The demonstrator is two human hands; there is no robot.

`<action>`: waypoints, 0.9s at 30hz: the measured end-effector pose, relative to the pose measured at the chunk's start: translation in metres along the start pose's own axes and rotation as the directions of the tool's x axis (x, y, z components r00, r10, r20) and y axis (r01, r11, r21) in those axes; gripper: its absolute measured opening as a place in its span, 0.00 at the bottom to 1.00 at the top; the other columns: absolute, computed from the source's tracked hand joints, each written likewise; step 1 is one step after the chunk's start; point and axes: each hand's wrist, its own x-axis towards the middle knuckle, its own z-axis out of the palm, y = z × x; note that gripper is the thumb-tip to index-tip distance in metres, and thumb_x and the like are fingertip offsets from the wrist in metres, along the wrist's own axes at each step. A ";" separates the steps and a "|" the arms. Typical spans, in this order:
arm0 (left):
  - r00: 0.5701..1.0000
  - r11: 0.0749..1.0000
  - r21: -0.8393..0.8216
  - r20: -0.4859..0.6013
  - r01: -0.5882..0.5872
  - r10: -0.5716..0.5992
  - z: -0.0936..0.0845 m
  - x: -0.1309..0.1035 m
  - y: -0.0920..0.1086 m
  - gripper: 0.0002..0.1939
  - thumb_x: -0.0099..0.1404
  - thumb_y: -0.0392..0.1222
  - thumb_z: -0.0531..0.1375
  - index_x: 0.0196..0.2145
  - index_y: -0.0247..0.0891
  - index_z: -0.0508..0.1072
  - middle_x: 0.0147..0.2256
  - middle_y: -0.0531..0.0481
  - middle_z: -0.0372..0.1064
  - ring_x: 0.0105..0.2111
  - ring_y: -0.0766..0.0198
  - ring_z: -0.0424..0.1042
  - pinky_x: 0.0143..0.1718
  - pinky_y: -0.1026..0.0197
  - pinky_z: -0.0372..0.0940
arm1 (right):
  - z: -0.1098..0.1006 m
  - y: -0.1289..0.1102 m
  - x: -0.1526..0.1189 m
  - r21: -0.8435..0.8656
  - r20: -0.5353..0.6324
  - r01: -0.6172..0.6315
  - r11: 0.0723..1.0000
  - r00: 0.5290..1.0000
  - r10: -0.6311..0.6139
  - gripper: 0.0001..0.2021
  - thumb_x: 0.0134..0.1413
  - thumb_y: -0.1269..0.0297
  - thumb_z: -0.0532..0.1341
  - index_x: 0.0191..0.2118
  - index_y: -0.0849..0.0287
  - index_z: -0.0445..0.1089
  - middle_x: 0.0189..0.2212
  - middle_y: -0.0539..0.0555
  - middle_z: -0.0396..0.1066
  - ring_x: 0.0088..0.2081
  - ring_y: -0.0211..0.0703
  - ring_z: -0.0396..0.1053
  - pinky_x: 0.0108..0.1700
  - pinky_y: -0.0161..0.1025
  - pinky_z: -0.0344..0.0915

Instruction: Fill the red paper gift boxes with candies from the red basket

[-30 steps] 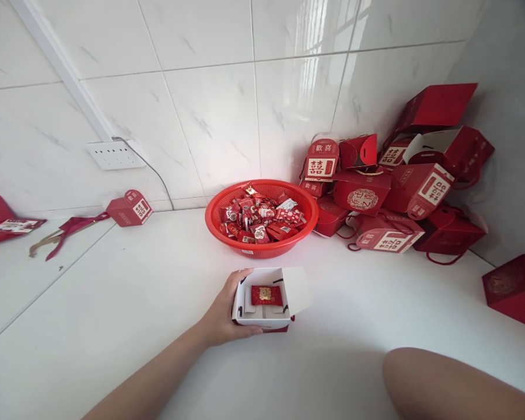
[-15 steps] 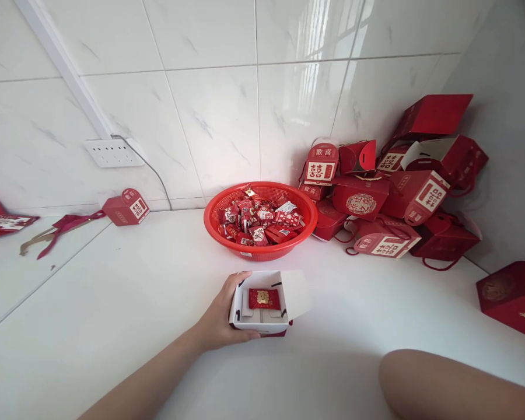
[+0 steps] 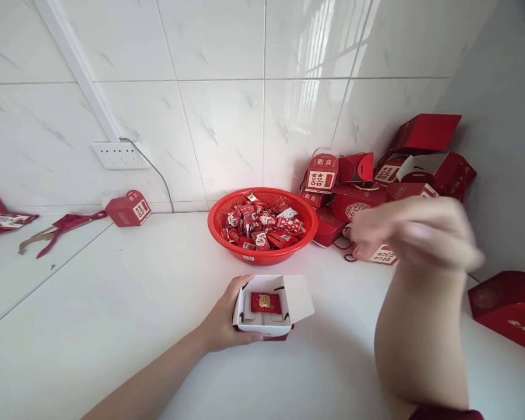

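My left hand (image 3: 221,321) is wrapped around the left side of a small gift box (image 3: 262,331) standing on the white table, thumb along its front. The box is open at the top, white inside, with a flap out to the right. In it lies a red wrapped packet (image 3: 265,303) with a gold print. My right hand (image 3: 420,230) is raised at the right, in front of the piled boxes, touching nothing that I can see. Motion smears its fingers, which look bent. Behind the gift box stands a red plastic basket (image 3: 269,258) of wrapped candies (image 3: 262,224).
Red gift boxes (image 3: 429,131) are heaped against the wall at the back right, and another red box (image 3: 507,312) sits at the right edge. At the left are a small red box (image 3: 129,211) and dark red and brownish strips (image 3: 61,230). A power socket (image 3: 120,156) is on the tiled wall.
My right hand has swung up into view at the right; before, only part of that arm showed low down. My left hand still holds the gift box. The view has shifted slightly.
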 end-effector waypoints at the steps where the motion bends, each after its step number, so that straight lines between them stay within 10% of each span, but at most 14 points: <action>1: 1.000 1.000 0.007 0.000 -0.004 0.004 0.000 0.000 0.000 0.52 0.51 0.51 0.72 0.66 0.45 0.51 0.63 0.37 0.53 0.62 0.39 0.59 0.61 0.40 0.60 | 0.006 0.005 0.010 -0.010 0.011 -0.046 0.999 0.999 0.046 0.15 0.64 0.49 0.59 0.39 0.52 0.78 0.28 0.54 0.76 0.29 0.43 0.74 0.32 0.41 0.72; 4: 1.000 0.999 0.033 0.002 -0.014 0.014 -0.001 -0.001 -0.001 0.52 0.50 0.53 0.72 0.66 0.45 0.51 0.63 0.36 0.54 0.62 0.39 0.59 0.61 0.40 0.59 | 0.030 0.033 0.049 -0.272 0.150 -0.294 0.916 0.928 0.342 0.14 0.67 0.56 0.56 0.38 0.56 0.76 0.35 0.54 0.78 0.37 0.44 0.76 0.41 0.39 0.72; 7: 1.000 0.998 0.056 0.003 -0.007 0.007 -0.002 -0.001 0.001 0.52 0.50 0.54 0.73 0.66 0.45 0.52 0.62 0.37 0.55 0.61 0.39 0.59 0.61 0.40 0.59 | 0.055 0.072 0.082 -0.764 0.298 -0.270 0.586 0.658 0.692 0.14 0.67 0.66 0.52 0.38 0.59 0.76 0.40 0.57 0.78 0.42 0.46 0.75 0.43 0.37 0.70; 14: 1.000 0.997 0.075 0.003 0.008 -0.009 -0.002 -0.002 0.001 0.53 0.49 0.57 0.72 0.66 0.46 0.51 0.62 0.38 0.54 0.60 0.42 0.61 0.60 0.43 0.62 | 0.098 0.140 0.101 -0.896 0.287 -0.179 0.407 0.467 0.836 0.07 0.62 0.67 0.63 0.42 0.66 0.74 0.43 0.61 0.75 0.46 0.49 0.73 0.50 0.48 0.68; 17: 1.000 0.997 0.073 -0.001 -0.009 0.009 -0.001 -0.002 0.001 0.52 0.50 0.56 0.72 0.66 0.46 0.52 0.62 0.38 0.52 0.61 0.42 0.60 0.60 0.43 0.62 | 0.094 0.160 0.101 -0.866 0.340 -0.188 0.464 0.459 0.821 0.08 0.62 0.70 0.61 0.45 0.63 0.75 0.45 0.58 0.75 0.47 0.48 0.73 0.52 0.47 0.67; 23: 1.000 0.998 0.065 0.000 -0.008 0.008 -0.001 -0.001 0.000 0.52 0.50 0.55 0.72 0.66 0.47 0.52 0.62 0.39 0.52 0.61 0.42 0.60 0.60 0.42 0.61 | 0.078 0.180 0.100 -0.722 0.373 -0.287 0.629 0.605 0.704 0.36 0.52 0.83 0.53 0.67 0.52 0.58 0.59 0.53 0.68 0.54 0.47 0.70 0.50 0.32 0.66; 27: 1.000 0.997 0.079 0.002 -0.026 0.026 -0.001 -0.001 -0.001 0.52 0.50 0.53 0.73 0.65 0.48 0.52 0.62 0.39 0.51 0.61 0.43 0.59 0.61 0.43 0.61 | 0.082 0.189 0.103 -0.684 0.332 -0.337 0.647 0.646 0.687 0.34 0.52 0.83 0.52 0.66 0.58 0.59 0.57 0.55 0.70 0.54 0.44 0.69 0.50 0.31 0.66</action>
